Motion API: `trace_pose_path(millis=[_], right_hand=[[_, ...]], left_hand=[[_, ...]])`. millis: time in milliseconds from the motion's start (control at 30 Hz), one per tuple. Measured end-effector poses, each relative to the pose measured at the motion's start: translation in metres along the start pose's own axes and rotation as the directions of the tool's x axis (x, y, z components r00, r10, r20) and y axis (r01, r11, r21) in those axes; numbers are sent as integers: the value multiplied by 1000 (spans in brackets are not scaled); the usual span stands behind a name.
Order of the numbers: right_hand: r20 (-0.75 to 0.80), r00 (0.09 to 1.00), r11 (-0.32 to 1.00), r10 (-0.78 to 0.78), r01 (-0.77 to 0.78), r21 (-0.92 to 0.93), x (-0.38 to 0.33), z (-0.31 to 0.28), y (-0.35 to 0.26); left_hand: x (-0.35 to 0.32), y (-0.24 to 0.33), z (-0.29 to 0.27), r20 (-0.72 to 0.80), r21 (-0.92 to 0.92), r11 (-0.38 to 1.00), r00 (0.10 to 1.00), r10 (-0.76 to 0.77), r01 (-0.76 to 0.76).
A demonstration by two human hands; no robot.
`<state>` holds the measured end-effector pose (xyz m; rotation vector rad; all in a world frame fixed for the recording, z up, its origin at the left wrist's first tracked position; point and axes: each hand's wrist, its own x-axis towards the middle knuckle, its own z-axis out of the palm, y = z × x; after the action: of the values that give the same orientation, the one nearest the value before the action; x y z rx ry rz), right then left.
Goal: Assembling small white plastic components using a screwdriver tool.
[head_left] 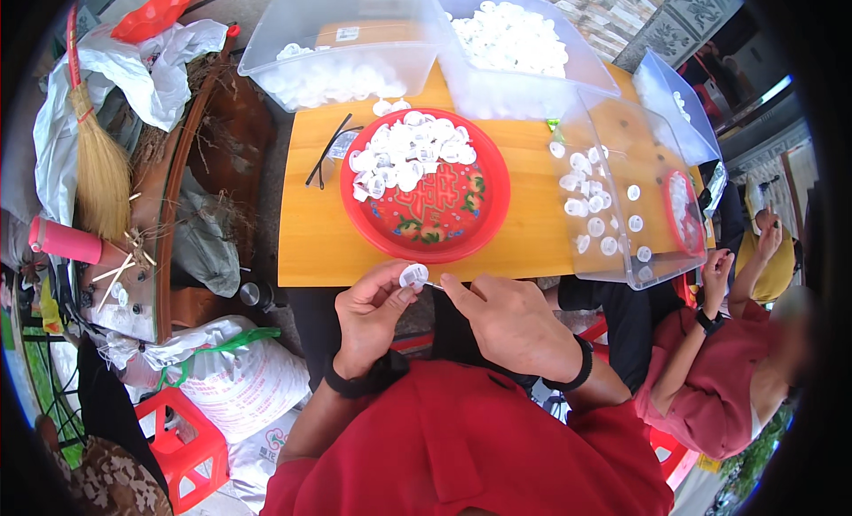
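Note:
My left hand (371, 314) pinches a small round white plastic piece (414, 275) between thumb and fingers, just in front of the table edge. My right hand (519, 322) is closed on a thin metal-tipped tool (433, 286); its tip meets the edge of the white piece, and its handle is hidden in my fingers. Beyond both hands, a red round tray (495, 216) with a printed pattern holds a heap of similar white pieces (410, 148) toward its far side.
Clear plastic bins (266, 65) of white pieces line the table's (311, 241) back. A tilted clear bin (658, 283) with scattered pieces stands right. Eyeglasses (330, 150) lie left of the tray. A person in a pink top (710, 383) sits at right; a red stool (191, 441) stands lower left.

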<state>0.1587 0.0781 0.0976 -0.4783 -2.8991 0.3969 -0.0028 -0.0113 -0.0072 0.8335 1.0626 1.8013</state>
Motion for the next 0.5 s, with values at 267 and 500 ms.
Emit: trace_pose_path(millis=[267, 500], right_hand=[[7, 999, 994, -34, 35, -102, 1, 3, 0], [73, 996, 991, -45, 54, -122, 4, 0, 1]], left_hand=[[-1, 4, 3, 12, 21, 1000, 1000, -22, 22], [-2, 4, 3, 22, 25, 999, 999, -27, 26]])
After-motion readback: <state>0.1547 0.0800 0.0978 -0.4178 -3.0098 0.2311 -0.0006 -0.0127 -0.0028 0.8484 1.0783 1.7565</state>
